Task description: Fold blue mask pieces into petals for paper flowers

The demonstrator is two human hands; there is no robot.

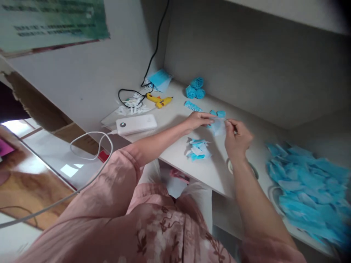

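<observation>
Between my two hands is a thin, see-through white piece of fabric [218, 126], held up above the white desk. My left hand [197, 120] pinches its left edge. At the right edge, the fingers of my right hand [238, 136] are curled closed on it. Just behind the fabric lie small blue pieces [218, 113], partly covered by it. A small heap of blue and white scraps [199, 149] is on the desk below my hands. Part of a round, ring-like item [229, 166] shows beside my right forearm, which hides the rest of it.
A large pile of blue fabric pieces [312, 190] covers the desk's right side. Toward the back are blue fabric roses [196, 88], a folded blue strip [193, 106] and a yellow glue gun [160, 100] with a black cord. A white power bank [137, 124] trails a white cable.
</observation>
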